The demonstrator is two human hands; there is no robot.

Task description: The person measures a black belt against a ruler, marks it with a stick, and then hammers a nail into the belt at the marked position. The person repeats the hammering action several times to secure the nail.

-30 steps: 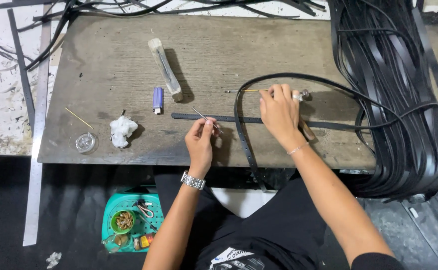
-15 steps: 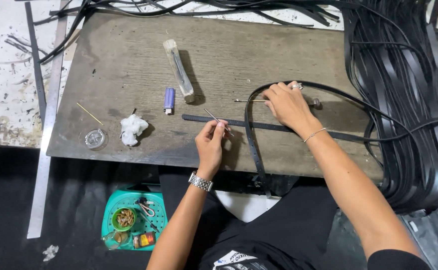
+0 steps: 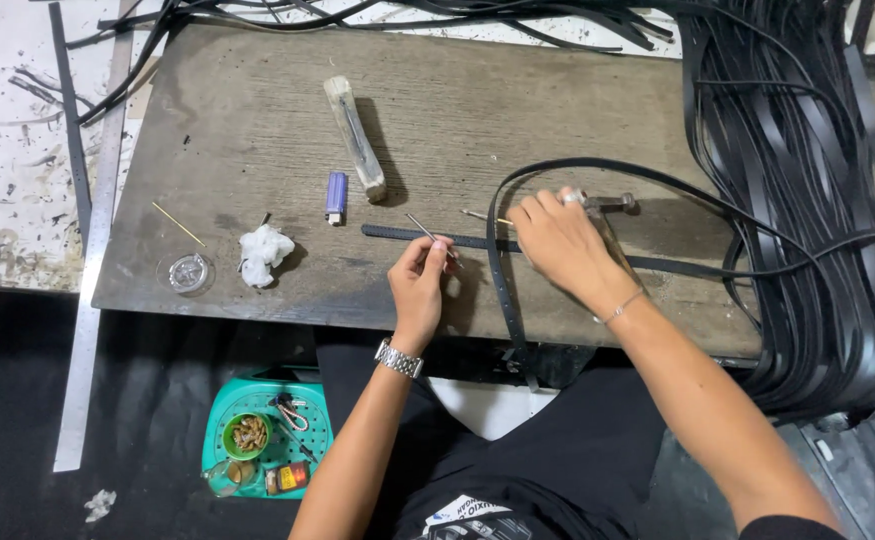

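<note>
Head view, looking down past black-clothed knees. Nearest, on the dark floor: a round teal plastic tray (image 3: pixel 227 425) with a small green cup and bits inside, beside a long flat metal ruler (image 3: pixel 85 330) running away along the left.

Above that, the worn grey board (image 3: pixel 257 130), matt and scuffed, rectangular. Left hand (image 3: pixel 422 280), steel watch at the wrist, fingertips pinched together on a thin metal pin (image 3: pixel 422 228) angled up and left. Right hand (image 3: pixel 562 245), thin bracelet at the wrist, pressed down on a flat black strap (image 3: pixel 397 232) lying straight across the board's near half; fingers curled together over it beside a small metal tool (image 3: pixel 612 203), actual grip hidden. A second black strap looped in an arc around that hand and dropped over the near edge.

Further left: a crumpled white wad (image 3: pixel 262 250), a clear round lid (image 3: pixel 187 272), a thin yellowish stick (image 3: pixel 179 224). Mid-board: a small purple lighter (image 3: pixel 336 195), and a pale rough wooden block (image 3: pixel 355 138), elongated, well apart from both hands.

Farthest and right: a heavy bundle of glossy black straps (image 3: pixel 807 200), many parallel bands spilling off the board.
</note>
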